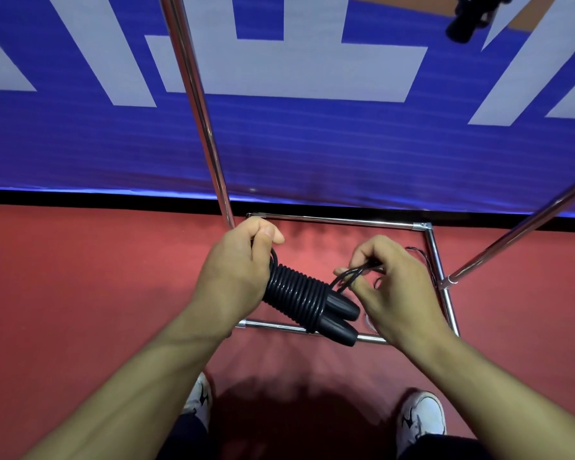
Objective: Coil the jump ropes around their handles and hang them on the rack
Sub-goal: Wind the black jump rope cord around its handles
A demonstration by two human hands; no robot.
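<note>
While coils sit tight on the handles, jump rope (304, 298) nearly wrapped, held above the rack (435, 257) base.
Head view: left hand (233, 270) curled round the bundle's far end; right hand (390, 287) pinches the loose end. Cord looks light, springy, prob. slick – keep hold of handles + tail or it unwinds.

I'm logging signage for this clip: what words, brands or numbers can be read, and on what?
None can be read.
Blue banner: large pale block shapes, cropped, not legible as text.
Shoes: a dark mark, no letters.
Jump rope handles: no label visible.
</note>
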